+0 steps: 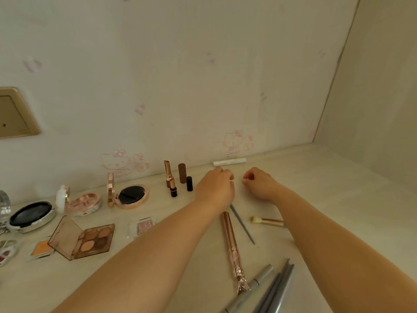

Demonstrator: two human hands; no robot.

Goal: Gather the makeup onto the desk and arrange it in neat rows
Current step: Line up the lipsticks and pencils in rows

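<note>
Several slim grey pencils (274,290) lie bunched at the near edge of the desk (327,181), loosely parallel, with a long rose-gold wand (232,249) just beside them running away from the viewer and a thin dark liner (242,224) slanting next to it. A small gold-handled brush (266,220) lies partly under the right forearm. These long pieces look half sorted: a row seems to be forming, but they are not yet square to each other.

Farther out, both hands work side by side near the wall. The left hand (215,185) is curled, fingertips drawn together; the right hand (259,182) is curled too, thumb and forefinger close. Whether either pinches something small between them I cannot tell, since nothing shows clearly in the gap. My reading is that the arranging step is in hand, with a small item being set or nudged into line here. The next move likely calls for a light, precise placement, then fetching the loose long pieces.

Left of the hands stand a rose-gold lipstick (169,175), a brown tube (182,173) and two short black caps (189,183), upright and easily toppled by the left wrist. A white tube (229,162) lies against the wall just beyond the fingers. Farther left sit an open round compact (132,195), a pink compact (84,203), a black-topped case (31,214), an open eyeshadow palette (90,240) and a small pink pan (144,225), all still scattered.
</note>
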